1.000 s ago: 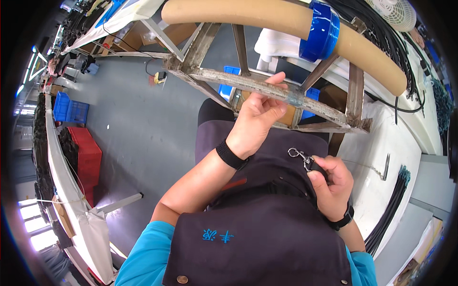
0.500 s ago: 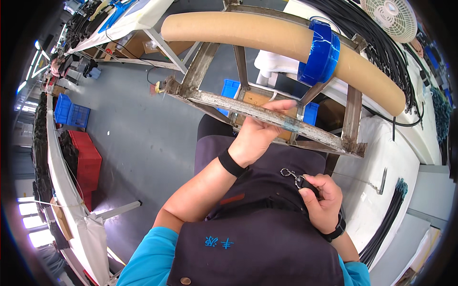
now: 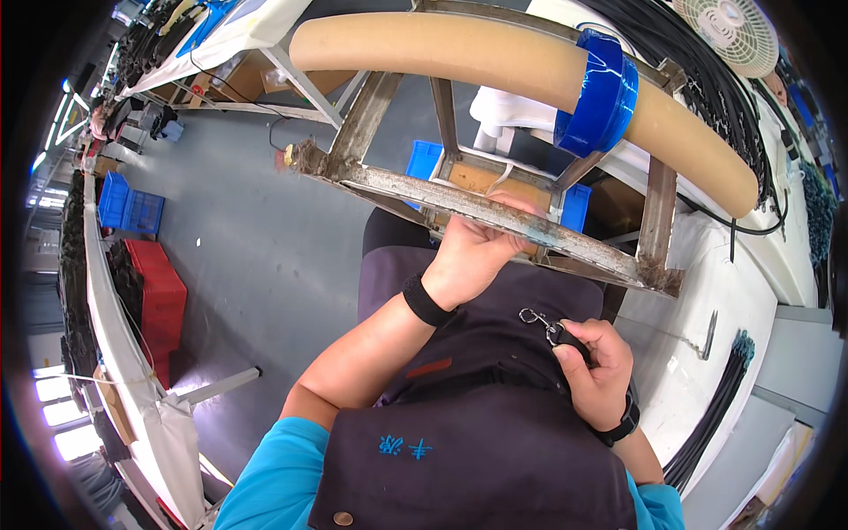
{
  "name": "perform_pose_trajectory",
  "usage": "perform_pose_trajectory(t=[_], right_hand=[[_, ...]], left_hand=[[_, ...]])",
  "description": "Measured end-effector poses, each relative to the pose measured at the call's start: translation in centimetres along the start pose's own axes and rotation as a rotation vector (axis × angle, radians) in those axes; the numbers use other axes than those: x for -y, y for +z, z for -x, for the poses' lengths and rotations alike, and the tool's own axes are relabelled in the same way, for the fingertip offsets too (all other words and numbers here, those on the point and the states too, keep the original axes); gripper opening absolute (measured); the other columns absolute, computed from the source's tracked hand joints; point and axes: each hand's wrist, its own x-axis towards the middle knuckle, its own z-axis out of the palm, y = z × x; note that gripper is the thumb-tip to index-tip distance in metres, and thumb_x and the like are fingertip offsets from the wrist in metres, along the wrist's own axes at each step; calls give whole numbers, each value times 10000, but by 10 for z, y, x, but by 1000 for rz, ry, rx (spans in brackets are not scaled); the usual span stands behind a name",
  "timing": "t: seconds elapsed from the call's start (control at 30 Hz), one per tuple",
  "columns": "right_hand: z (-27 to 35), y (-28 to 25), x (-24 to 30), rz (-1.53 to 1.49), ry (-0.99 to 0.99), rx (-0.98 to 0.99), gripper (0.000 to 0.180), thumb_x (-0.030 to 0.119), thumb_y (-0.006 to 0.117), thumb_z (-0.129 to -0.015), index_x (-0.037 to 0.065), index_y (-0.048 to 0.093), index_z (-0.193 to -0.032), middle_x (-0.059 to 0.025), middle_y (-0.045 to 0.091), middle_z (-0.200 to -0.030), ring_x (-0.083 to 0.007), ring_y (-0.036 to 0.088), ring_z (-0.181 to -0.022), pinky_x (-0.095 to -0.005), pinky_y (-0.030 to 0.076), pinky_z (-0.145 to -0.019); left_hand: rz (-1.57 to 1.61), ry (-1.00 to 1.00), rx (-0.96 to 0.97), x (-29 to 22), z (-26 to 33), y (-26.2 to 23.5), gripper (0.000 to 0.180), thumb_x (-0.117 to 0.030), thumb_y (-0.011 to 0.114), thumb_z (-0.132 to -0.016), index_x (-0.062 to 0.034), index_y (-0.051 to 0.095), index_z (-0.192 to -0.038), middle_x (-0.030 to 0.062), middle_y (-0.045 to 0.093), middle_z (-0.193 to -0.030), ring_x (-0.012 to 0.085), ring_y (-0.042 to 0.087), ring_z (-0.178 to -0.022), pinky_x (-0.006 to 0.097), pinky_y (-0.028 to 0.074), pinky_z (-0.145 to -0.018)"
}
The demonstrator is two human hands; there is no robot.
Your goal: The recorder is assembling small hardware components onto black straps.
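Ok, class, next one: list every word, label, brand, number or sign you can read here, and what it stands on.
Dark apron: two blue stitched characters, clear but not copied out here.
Pale fan: any marking on its hub is too small to read.
Metal clip and metal frame: no lettering visible.

Black wristbands (image 3: 427, 300) sit behind the left hand (image 3: 473, 256) and right hand (image 3: 601, 373); farther back, turquoise sleeves (image 3: 272, 468) flank a blue-embroidered dark-purple apron (image 3: 495, 459).
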Motion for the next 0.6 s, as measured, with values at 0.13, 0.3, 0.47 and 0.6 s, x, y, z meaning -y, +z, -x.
perform_pose_trajectory(t=[0.13, 0.3, 0.47, 0.6], right_hand=[[-2, -1, 0, 4, 12, -7, 203, 0, 665, -802, -15, 592, -990, -29, 563, -756, -51, 499, -640, -174, 398, -562], [-4, -1, 0, 11, 2, -11, 203, -10, 661, -801, -19, 588, -991, -27, 550, -749, -56, 497, -655, -180, 406, -592], [-3, 1, 2, -12, 11, 9, 213, -16, 660, -801, -20, 583, -1000, -28, 550, -756, -60, 505, -666, -178, 414, -611], [-3, 3, 4, 7, -27, -7, 214, -3, 660, -807, -17, 581, -1006, -22, 550, -756, -49, 490, -650, -179, 400, -585]], left_hand=[[117, -115, -21, -1, 19, 1, 166, 8, 620, -831, -29, 605, -993, 40, 609, -993, 130, 553, -970, 289, 444, -873], [102, -185, -3, -10, 42, 5, 83, -26, 603, -861, -52, 582, -938, 48, 592, -972, 126, 533, -951, 291, 417, -877], [104, -133, 18, -14, 44, 3, 52, -45, 599, -873, -49, 579, -921, 50, 585, -967, 125, 529, -925, 287, 423, -846], [144, -205, 45, -16, 55, 9, 51, -25, 597, -869, -35, 584, -918, 43, 581, -944, 106, 536, -867, 263, 447, -785]])
